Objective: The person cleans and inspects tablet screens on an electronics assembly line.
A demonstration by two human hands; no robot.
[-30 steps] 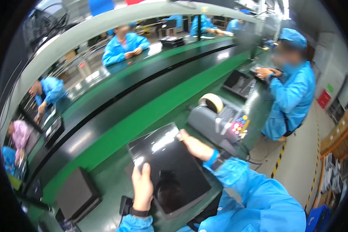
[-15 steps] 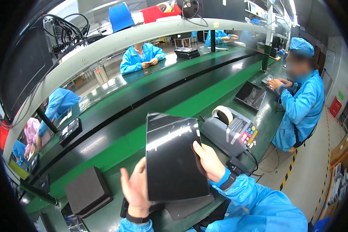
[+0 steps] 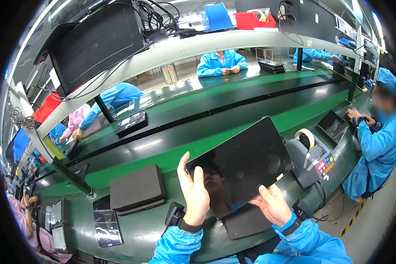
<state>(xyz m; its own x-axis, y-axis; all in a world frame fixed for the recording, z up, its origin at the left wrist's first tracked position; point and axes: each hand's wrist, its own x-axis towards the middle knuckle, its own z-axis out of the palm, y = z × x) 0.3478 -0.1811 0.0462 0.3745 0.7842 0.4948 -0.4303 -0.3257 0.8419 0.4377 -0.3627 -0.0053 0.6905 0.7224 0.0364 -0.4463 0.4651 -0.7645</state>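
A flat black glossy screen panel [image 3: 246, 163] is held up at a tilt over the bench, reflecting dimly. Its left corner sits between the thumb and raised fingers of my left hand [image 3: 195, 193]. At the lower right edge, my right hand [image 3: 272, 204] pinches it, thumb on the front and other fingers partly hidden below. Under the panel, a dark flat sheet [image 3: 246, 223] lies on the bench. To the left of my left hand is a thick dark grey foam block or stack [image 3: 136, 187], and beside it a thin shiny black piece with clear film [image 3: 106, 229].
A grey tape dispenser [image 3: 311, 165] with lit buttons stands right of the panel. Beyond it lies a black panel [image 3: 332, 126] near a co-worker [image 3: 374, 141]. A green bench [image 3: 176, 145] stretches across, with an overhead rail [image 3: 180, 50] and a post [image 3: 72, 176] at left.
The panel has turned from upright to a slanted, wider position. My left hand's thumb now shows at its corner, and my right hand has shifted to the lower edge. The view has swung left.
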